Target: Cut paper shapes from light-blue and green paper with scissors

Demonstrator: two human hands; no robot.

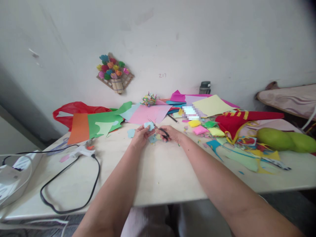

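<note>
My left hand [141, 135] pinches a small light blue paper piece [148, 126] above the white table [158, 174]. My right hand [171, 133] is closed on black-handled scissors [161, 130], whose blades point up and left and meet the blue piece. A few light blue scraps [131, 133] lie on the table under and left of my hands.
Coloured paper sheets [153, 113] and scraps cover the back and right of the table. A glue gun [83, 151] with a looping black cable [71, 184] lies left. A red bag [74, 110], green pillow [286, 140], dark jar [204, 87] and a wall paper-flower basket [114, 71] stand around.
</note>
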